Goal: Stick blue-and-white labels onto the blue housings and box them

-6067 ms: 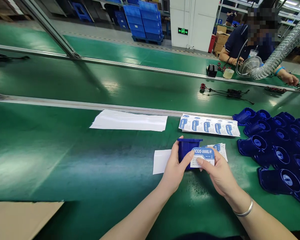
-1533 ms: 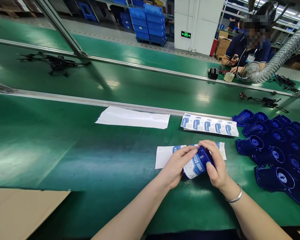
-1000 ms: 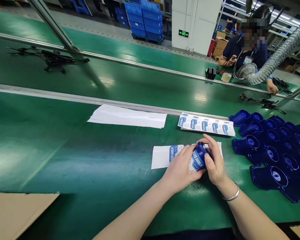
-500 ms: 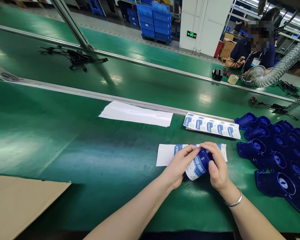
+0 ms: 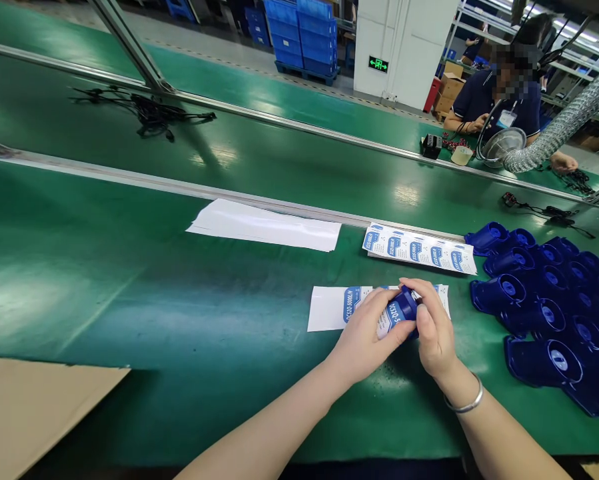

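Observation:
A dark blue plastic pump housing (image 5: pixel 407 301) is held tilted between my two hands, just above the green bench. A blue-and-white label (image 5: pixel 390 319) with partly covered print wraps its side. My left hand (image 5: pixel 364 333) closes around the labelled body, thumb across the front. My right hand (image 5: pixel 435 333), a silver bangle on its wrist, curls its fingers around the housing's rim end. Behind the hands lies a part-used label sheet (image 5: pixel 325 309), its left end blank white. My fingers hide part of the housing and the sheet's middle.
Several blue housings (image 5: pixel 549 307) cluster at the right. A label stack (image 5: pixel 419 251) and white sheets (image 5: pixel 264 225) lie along the metal rail. Cardboard (image 5: pixel 44 407) occupies the lower left corner. Beyond are black cables (image 5: pixel 152 113), a co-worker (image 5: pixel 499 107) and a foil duct (image 5: pixel 559 133).
My left thumb has moved down across the front of the labelled housing, covering more of the print. The right hand stays at the rim. The co-worker's arm now shows beside the duct.

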The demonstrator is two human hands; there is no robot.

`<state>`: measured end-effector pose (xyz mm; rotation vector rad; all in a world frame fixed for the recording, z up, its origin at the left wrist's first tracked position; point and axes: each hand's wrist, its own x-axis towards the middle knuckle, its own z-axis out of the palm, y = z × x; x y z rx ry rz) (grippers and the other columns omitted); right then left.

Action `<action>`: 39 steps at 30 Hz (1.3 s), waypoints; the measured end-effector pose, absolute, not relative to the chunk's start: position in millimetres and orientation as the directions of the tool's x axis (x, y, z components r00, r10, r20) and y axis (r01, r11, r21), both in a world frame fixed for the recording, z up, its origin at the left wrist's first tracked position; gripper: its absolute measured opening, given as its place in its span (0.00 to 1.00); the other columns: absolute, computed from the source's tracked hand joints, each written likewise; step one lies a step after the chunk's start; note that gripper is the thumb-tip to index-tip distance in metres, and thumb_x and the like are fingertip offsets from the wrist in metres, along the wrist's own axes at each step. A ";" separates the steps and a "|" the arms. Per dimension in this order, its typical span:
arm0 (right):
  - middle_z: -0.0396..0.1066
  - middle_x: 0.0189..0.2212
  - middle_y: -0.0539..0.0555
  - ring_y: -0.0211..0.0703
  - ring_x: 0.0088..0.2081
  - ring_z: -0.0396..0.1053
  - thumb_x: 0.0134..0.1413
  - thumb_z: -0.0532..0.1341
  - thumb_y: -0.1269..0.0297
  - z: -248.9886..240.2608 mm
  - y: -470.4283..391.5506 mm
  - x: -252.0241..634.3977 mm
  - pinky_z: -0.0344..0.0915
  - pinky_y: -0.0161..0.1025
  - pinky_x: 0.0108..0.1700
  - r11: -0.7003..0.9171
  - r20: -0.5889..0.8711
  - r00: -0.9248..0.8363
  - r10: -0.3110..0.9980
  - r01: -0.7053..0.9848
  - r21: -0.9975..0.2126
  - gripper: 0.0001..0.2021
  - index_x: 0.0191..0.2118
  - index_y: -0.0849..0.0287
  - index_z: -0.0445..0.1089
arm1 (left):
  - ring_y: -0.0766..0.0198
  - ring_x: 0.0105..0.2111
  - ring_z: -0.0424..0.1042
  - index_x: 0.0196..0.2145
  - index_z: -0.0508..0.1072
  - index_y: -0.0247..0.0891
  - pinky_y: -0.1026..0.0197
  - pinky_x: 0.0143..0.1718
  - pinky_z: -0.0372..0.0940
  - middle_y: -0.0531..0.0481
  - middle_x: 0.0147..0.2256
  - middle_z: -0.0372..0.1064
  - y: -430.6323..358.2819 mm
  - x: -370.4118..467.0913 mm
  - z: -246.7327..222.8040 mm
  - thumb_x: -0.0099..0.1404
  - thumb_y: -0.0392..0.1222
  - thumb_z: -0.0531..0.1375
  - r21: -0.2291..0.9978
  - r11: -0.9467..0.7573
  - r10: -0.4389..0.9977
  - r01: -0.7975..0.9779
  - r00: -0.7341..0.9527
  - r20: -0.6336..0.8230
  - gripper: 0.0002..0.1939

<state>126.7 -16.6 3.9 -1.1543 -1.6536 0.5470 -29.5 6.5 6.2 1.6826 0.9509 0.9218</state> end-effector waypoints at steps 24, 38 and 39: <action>0.69 0.52 0.56 0.50 0.55 0.66 0.71 0.51 0.55 7.0 -12.2 131.6 0.61 0.50 0.58 0.243 0.267 0.011 0.964 0.381 -0.892 0.16 0.56 0.53 0.68 | 0.43 0.59 0.64 0.59 0.68 0.40 0.42 0.63 0.58 0.39 0.58 0.67 14.3 -30.4 5.4 0.62 0.52 0.64 0.966 -0.065 0.889 0.251 0.453 -0.058 0.30; 0.73 0.51 0.55 0.51 0.53 0.70 0.68 0.54 0.48 5.3 1.3 146.9 0.64 0.48 0.57 0.109 0.111 0.142 0.984 0.021 -0.994 0.19 0.54 0.53 0.70 | 0.47 0.68 0.52 0.71 0.47 0.49 0.43 0.68 0.53 0.44 0.69 0.50 20.3 -48.1 11.0 0.64 0.44 0.64 0.923 -0.307 0.711 0.232 0.701 0.060 0.44; 0.73 0.51 0.55 0.51 0.52 0.70 0.67 0.54 0.47 3.6 2.6 145.6 0.65 0.48 0.56 0.085 0.078 0.163 0.983 -0.035 -0.996 0.20 0.53 0.53 0.70 | 0.47 0.68 0.52 0.71 0.47 0.50 0.43 0.67 0.53 0.43 0.69 0.50 20.2 -46.7 9.6 0.63 0.44 0.65 0.921 -0.319 0.718 0.225 0.691 0.080 0.45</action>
